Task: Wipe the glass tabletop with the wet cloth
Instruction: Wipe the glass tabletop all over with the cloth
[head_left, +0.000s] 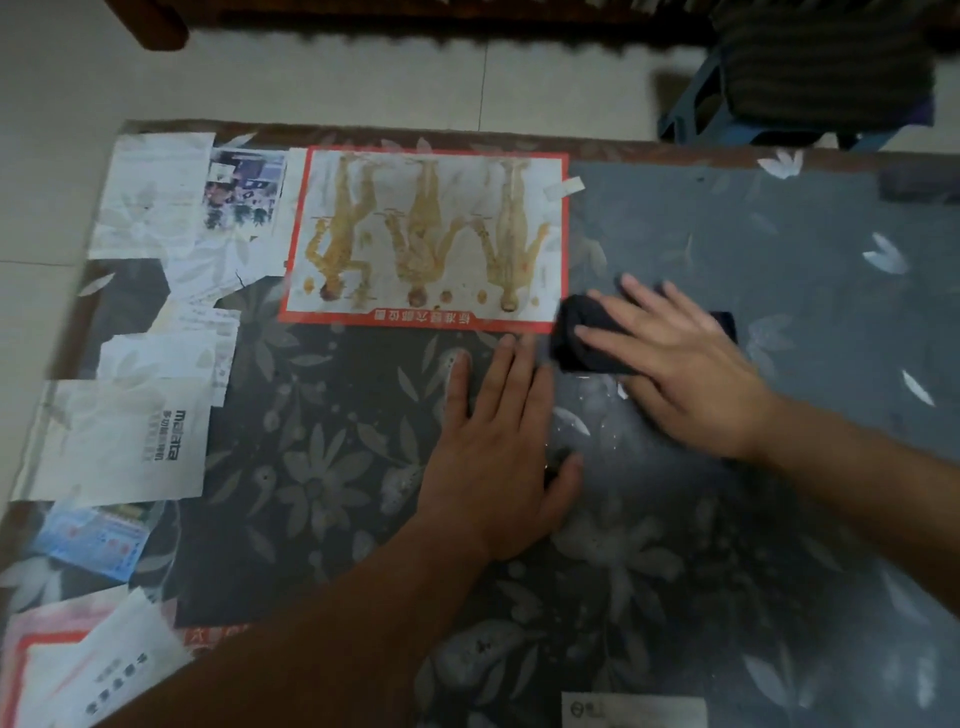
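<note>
Right hand (685, 364) flat, fingers straight, pressing dark cloth (587, 338) — left hand (498, 447) (flat) beside.

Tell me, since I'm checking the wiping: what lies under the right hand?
A dark cloth lies under the right hand, pressed flat on the glass tabletop by straight fingers. Its ends show beyond the hand; its middle, and the glass beneath it, are covered.

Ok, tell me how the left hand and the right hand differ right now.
The left hand lies flat on the bare glass tabletop; the right hand presses on the dark cloth. The left hand's fingers point away from the person; the right hand's fingers angle leftward. Both are palm down with fingers straight.
</note>
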